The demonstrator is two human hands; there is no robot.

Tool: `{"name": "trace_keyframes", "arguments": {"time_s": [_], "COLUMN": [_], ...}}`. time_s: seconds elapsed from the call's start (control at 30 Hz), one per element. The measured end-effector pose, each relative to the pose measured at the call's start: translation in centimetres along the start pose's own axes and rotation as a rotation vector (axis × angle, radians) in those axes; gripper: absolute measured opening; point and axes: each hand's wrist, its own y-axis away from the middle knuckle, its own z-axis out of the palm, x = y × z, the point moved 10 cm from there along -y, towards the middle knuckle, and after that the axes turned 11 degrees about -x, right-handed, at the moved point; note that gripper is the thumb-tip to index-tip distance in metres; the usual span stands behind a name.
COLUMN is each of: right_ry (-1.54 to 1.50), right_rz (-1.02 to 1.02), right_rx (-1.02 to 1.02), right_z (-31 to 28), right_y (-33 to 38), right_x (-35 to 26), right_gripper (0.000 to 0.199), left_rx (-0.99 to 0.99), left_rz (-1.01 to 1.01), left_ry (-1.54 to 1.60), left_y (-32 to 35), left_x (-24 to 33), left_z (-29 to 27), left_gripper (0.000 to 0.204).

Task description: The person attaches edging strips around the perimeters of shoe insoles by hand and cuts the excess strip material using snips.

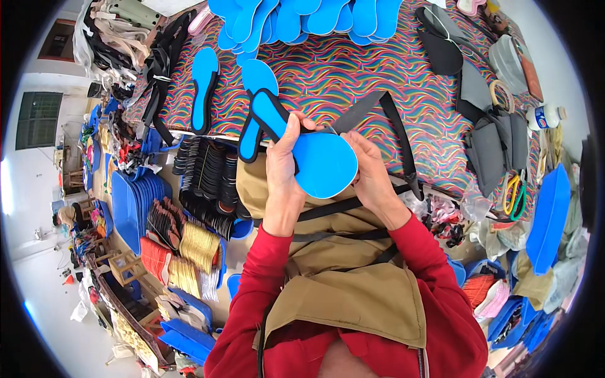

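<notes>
With both hands closed on the blue insole (pixel 324 165) just above your lap, left hand (pixel 283 167) pinching its side and right hand (pixel 372 176) its heel, you seem mid-fitting the black strap (pixel 378 107) reaching over the far patterned table (pixel 353 75), so next needs steady alignment.

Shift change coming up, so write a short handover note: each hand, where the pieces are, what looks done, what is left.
Left hand: grips the blue insole by its near, rounded end.
Right hand: on the insole's right edge, at the grey strap, which trails over the patterned table.
A black-edged sole lies under the insole.
Done: cannot tell how far the strap is attached.
Left: a heap of blue insoles at the table's far edge; one single insole to the left; stacks of parts beside the table.
</notes>
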Motion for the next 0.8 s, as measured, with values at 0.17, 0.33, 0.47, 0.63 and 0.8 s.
{"name": "trace_keyframes", "arguments": {"time_s": [0.17,0.33,0.47,0.63,0.8], "right_ry": [0.042,0.066,0.8,0.96,1.188], "right_rz": [-0.092,-0.006,-0.08,-0.2,-0.445], "right_rx": [0.086,0.012,-0.104,-0.028,0.016], "right_z": [-1.7,-0.8,0.2,0.5,2.8], "right_y": [-0.3,-0.2,-0.6,0.4,2.4], "right_x": [-0.2,-3.7,-6.2,-7.1,-8.2], "right_gripper": [0.021,0.022,0.023,0.012,0.006], "left_rx": [-0.029,-0.044,-0.061,-0.078,-0.099], "left_rz": [-0.005,0.031,0.056,0.018,0.038], "left_ry": [-0.04,-0.238,-0.438,-0.568,-0.592], "left_y": [-0.2,0.6,1.0,1.1,0.9], "left_x": [-0.3,1.0,1.7,1.9,1.8], "left_z": [0.9,2.4,3.5,4.1,3.6], "left_gripper": [0.018,0.018,0.019,0.016,0.017]}}
